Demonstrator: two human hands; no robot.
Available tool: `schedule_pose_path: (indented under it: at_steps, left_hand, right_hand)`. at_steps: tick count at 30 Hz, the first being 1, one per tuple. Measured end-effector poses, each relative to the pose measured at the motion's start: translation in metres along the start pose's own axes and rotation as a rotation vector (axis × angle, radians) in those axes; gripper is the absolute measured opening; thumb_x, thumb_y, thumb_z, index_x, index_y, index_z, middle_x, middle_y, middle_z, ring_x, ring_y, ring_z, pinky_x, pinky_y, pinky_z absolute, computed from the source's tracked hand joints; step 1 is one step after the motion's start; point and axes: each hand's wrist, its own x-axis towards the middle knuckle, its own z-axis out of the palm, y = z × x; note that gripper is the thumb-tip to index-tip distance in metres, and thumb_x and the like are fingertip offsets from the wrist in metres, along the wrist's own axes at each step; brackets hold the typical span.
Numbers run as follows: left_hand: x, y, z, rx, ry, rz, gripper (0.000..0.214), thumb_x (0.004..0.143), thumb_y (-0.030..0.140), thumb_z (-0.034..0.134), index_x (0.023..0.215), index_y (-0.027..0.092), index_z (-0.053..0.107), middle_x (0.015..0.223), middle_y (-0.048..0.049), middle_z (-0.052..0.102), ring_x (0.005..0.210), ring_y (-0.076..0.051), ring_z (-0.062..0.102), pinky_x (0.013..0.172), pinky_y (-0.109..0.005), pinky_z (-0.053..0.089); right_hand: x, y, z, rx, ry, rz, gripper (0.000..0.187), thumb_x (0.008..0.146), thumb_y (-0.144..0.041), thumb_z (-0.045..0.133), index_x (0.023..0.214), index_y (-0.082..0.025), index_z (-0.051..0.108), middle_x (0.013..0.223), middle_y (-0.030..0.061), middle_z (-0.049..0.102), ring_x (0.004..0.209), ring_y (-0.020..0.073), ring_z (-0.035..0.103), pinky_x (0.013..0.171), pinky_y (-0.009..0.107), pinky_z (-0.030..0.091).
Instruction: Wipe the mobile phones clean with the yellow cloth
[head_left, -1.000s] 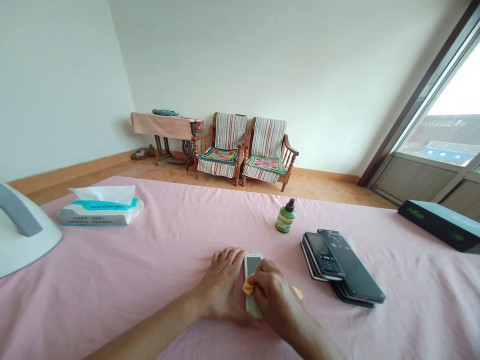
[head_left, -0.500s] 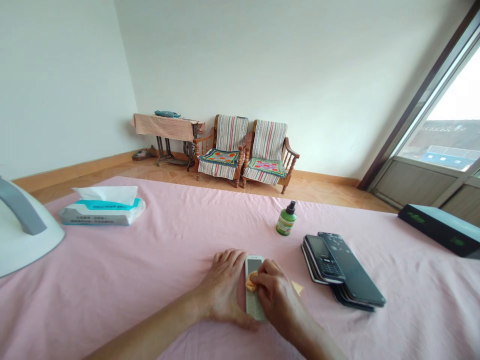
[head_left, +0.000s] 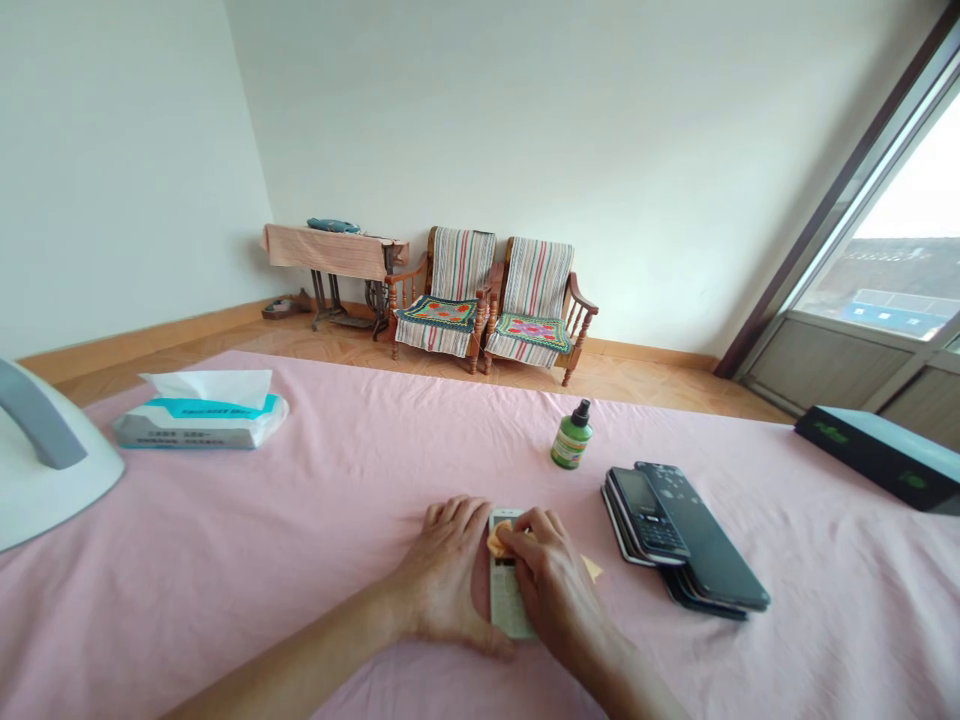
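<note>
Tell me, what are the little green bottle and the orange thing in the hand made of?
The green bottle looks like smooth plastic: slightly shiny, with a black spray top. The orange thing under the right hand looks like soft cloth, since it bunches up.

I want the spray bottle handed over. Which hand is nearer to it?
Right. The right hand lies below the spray bottle, pressing an orange cloth on a phone; the left hand rests farther left.

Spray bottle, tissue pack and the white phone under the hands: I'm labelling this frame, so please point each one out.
spray bottle [head_left: 571, 442], head view, on its green body.
tissue pack [head_left: 196, 424], head view, on its front face.
white phone [head_left: 508, 604], head view, on its keypad end.
</note>
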Motion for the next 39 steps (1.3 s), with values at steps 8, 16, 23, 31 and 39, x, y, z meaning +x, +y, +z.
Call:
schedule_pose_path:
  at_steps: [8, 16, 23, 31, 39]
  left_hand:
    - [0.0, 0.0, 0.002, 0.0, 0.019, 0.012, 0.092, 0.037, 0.063, 0.075, 0.115, 0.025, 0.042, 0.115, -0.0078, 0.05, 0.108, -0.034, 0.045, 0.095, -0.044, 0.033]
    - [0.001, 0.0, 0.0, -0.005, -0.002, -0.006, 0.098, 0.039, 0.063, 0.075, 0.121, 0.024, 0.04, 0.122, -0.0101, 0.047, 0.114, -0.036, 0.042, 0.1, -0.048, 0.028]
    - [0.0, -0.001, 0.001, -0.023, 0.007, -0.004, 0.099, 0.038, 0.065, 0.074, 0.122, 0.025, 0.039, 0.122, -0.0104, 0.048, 0.114, -0.037, 0.043, 0.099, -0.048, 0.03]
    - [0.001, 0.001, -0.002, 0.006, -0.072, -0.054, 0.112, 0.041, 0.068, 0.072, 0.135, 0.022, 0.031, 0.134, -0.0146, 0.041, 0.121, -0.041, 0.036, 0.104, -0.054, 0.023]
    - [0.0, 0.001, 0.0, -0.002, -0.021, -0.022, 0.106, 0.038, 0.068, 0.073, 0.127, 0.022, 0.038, 0.124, -0.0123, 0.047, 0.114, -0.038, 0.042, 0.1, -0.051, 0.029]
  right_hand:
    - [-0.006, -0.005, 0.0, 0.003, -0.012, -0.015, 0.029, 0.072, 0.004, 0.047, 0.074, -0.02, 0.062, 0.085, 0.0027, 0.056, 0.084, 0.0172, 0.049, 0.074, 0.027, 0.038]
    - [0.004, 0.001, 0.003, -0.063, 0.021, -0.011, 0.039, 0.076, 0.006, 0.042, 0.095, -0.021, 0.064, 0.096, 0.0061, 0.057, 0.091, 0.02, 0.048, 0.08, 0.03, 0.039]
    - [-0.011, -0.001, 0.003, 0.037, 0.011, -0.013, 0.026, 0.08, -0.001, 0.048, 0.079, -0.022, 0.063, 0.089, 0.0039, 0.056, 0.086, 0.0182, 0.051, 0.073, 0.027, 0.04]
    - [0.011, 0.025, 0.008, 0.095, 0.128, 0.108, 0.028, 0.089, -0.008, 0.041, 0.084, -0.018, 0.067, 0.082, 0.0041, 0.055, 0.077, 0.0156, 0.054, 0.07, 0.024, 0.041]
    - [-0.016, 0.012, -0.004, 0.033, -0.007, 0.116, 0.027, 0.084, -0.003, 0.044, 0.073, -0.019, 0.063, 0.077, 0.0002, 0.054, 0.068, 0.011, 0.055, 0.06, 0.02, 0.036]
